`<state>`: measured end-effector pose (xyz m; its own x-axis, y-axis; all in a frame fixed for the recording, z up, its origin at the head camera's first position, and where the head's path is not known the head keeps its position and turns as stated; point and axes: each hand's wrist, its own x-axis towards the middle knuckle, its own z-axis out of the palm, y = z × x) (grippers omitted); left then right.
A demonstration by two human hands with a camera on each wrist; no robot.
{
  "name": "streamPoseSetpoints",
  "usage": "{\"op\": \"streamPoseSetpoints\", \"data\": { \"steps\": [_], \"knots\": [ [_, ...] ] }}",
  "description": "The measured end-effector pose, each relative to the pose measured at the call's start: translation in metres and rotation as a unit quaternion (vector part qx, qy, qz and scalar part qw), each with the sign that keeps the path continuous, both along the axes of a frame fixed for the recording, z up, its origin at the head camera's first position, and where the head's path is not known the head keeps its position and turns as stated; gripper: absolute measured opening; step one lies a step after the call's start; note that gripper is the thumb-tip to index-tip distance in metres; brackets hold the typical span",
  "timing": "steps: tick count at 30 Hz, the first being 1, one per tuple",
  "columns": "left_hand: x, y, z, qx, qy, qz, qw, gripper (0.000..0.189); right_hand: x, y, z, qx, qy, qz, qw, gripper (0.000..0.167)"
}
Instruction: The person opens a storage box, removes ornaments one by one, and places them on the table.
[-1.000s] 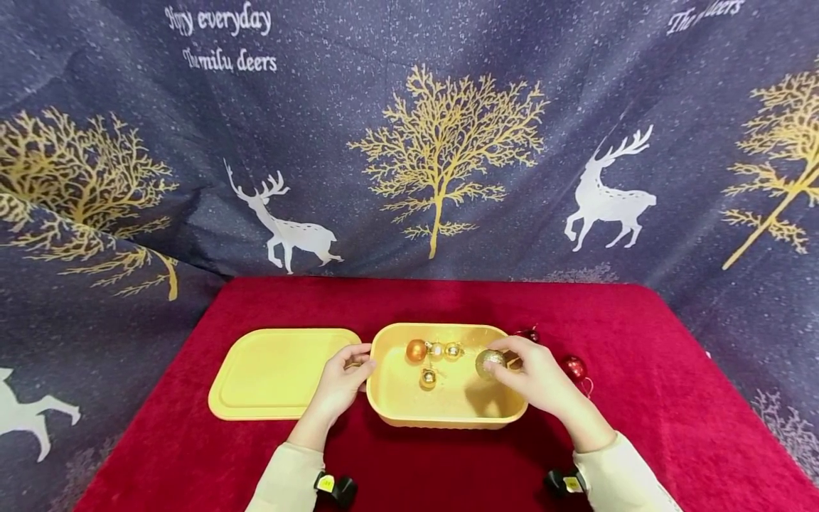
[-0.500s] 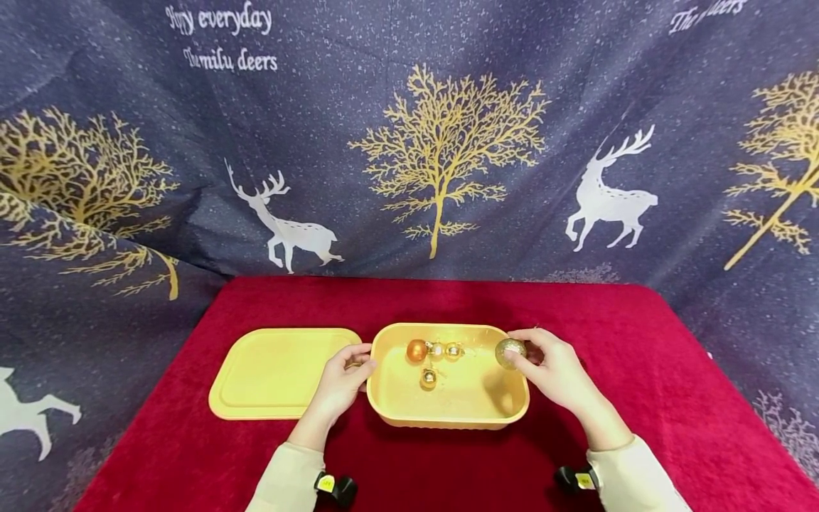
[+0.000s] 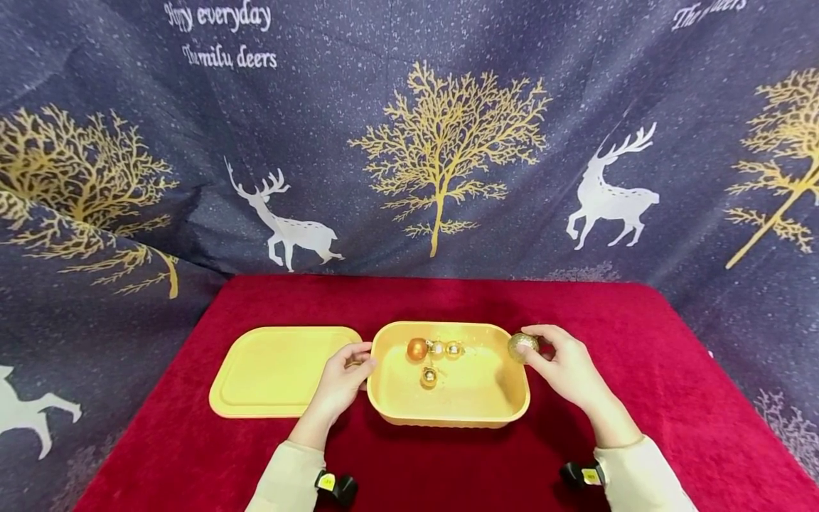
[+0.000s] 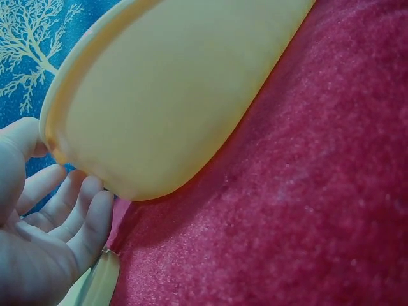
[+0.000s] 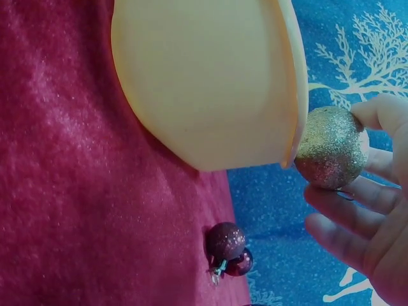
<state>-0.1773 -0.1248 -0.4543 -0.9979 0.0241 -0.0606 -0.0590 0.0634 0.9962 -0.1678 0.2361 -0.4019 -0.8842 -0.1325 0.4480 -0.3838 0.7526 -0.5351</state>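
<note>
A yellow plastic box [image 3: 448, 424] stands without its lid at the middle of the table. My left hand [image 3: 343, 378] holds its left end, the thumb at the rim and the other fingers against the outer wall. Over the box's right rim, my right hand [image 3: 566, 366] pinches a gold glitter bauble [image 5: 333, 148] between thumb and fingers. Inside the box lie an orange bauble [image 3: 416, 349] and small gold baubles [image 3: 429, 377], grouped at the left and middle. The right wrist view shows the glitter bauble right beside the rim; whether they touch I cannot tell.
Left of the box, the yellow lid [image 3: 281, 373] lies flat on the red tablecloth [image 3: 409, 299]. Two dark red baubles [image 5: 226, 241] rest on the cloth to the right of the box, hidden by my right hand in the head view. A dark blue printed curtain [image 3: 499, 235] hangs behind.
My right hand has carried the gold glitter bauble rightward and slightly away, from over the box's inside to its right rim. My left hand and the box have stayed in place.
</note>
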Motion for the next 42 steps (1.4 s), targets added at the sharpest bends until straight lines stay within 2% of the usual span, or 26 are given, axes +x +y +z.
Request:
{"op": "streamPoseSetpoints", "data": {
  "steps": [13, 21, 27, 35, 42],
  "knots": [
    [0.0, 0.0, 0.0, -0.014, -0.003, 0.001, 0.9999, 0.037, 0.0, 0.008, -0.003, 0.015, 0.008, -0.021, 0.9996, 0.029],
    [-0.001, 0.0, -0.003, -0.013, -0.002, 0.001, 0.9999, 0.037, -0.001, 0.012, -0.008, 0.044, 0.016, -0.013, 0.9988, 0.035],
    [-0.001, 0.0, -0.003, -0.011, -0.001, 0.0, 0.9999, 0.037, -0.002, 0.014, -0.012, 0.074, -0.003, -0.003, 0.9972, 0.035],
    [0.0, -0.001, -0.003, -0.015, -0.001, -0.001, 0.9999, 0.038, -0.002, 0.014, -0.018, 0.112, -0.059, 0.007, 0.9919, 0.033],
    [-0.001, -0.001, -0.003, -0.014, -0.002, 0.001, 0.9999, 0.037, -0.002, 0.013, -0.021, 0.143, -0.061, 0.023, 0.9876, 0.033]
  ]
}}
